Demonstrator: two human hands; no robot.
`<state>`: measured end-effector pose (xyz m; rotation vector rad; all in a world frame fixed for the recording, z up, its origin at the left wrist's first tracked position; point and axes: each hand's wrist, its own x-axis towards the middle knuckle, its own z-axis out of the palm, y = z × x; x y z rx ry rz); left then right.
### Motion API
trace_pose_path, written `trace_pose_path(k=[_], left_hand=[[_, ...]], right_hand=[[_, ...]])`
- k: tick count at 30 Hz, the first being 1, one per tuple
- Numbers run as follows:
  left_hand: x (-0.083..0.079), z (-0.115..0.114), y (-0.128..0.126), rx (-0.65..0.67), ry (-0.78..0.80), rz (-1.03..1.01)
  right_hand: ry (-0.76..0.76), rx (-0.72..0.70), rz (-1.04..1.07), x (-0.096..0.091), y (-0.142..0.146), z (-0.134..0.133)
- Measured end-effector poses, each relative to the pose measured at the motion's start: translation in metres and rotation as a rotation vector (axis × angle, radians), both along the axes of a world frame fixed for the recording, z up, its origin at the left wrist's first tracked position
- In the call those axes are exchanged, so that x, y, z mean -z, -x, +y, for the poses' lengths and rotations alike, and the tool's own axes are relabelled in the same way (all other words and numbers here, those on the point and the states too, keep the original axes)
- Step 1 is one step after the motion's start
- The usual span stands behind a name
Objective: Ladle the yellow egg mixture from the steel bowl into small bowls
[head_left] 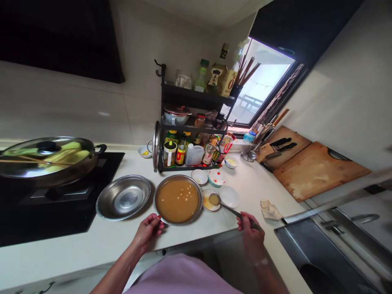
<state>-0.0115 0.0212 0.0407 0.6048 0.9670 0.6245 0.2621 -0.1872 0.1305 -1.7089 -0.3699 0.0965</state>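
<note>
In my right hand (251, 233) is the dark handle of a ladle (231, 210). The ladle's bowl holds cloudy yellowish liquid and hangs over a small bowl (208, 207) with yellow liquid inside. My left hand (150, 228) has its fingers curled, with the fingertips at the near left rim of a round metal basin (157, 212). Brown liquid (176, 204) with several pale bits floating on it fills that basin. Left of it stands a second, empty metal basin (102, 204). A clear bowl (229, 197) sits just right of the ladle's bowl.
A lidded pan (61, 173) with chopsticks across it stands on the black stove (58, 216). Behind the basins are a black rack (199, 96) of bottles and jars, and several small bowls (217, 178). At the right are a cutting board (324, 169), a cloth (270, 210) and a sink (309, 245).
</note>
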Motion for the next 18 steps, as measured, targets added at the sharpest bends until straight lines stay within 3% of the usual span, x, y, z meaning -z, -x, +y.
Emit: trace_pose_path(k=[5, 10, 18], left_hand=[[0.0, 0.0, -0.001, -0.001, -0.002, -0.017], [0.001, 0.0, -0.001, -0.004, -0.004, -0.023], [0.003, -0.001, -0.001, -0.012, -0.006, -0.006]], right_hand=[[0.113, -0.234, -0.347, -0.001, 0.008, -0.008], [0.066, -0.429, -0.718, -0.008, 0.018, -0.008], [0.071, -0.61, -0.495, 0.008, 0.055, 0.015]])
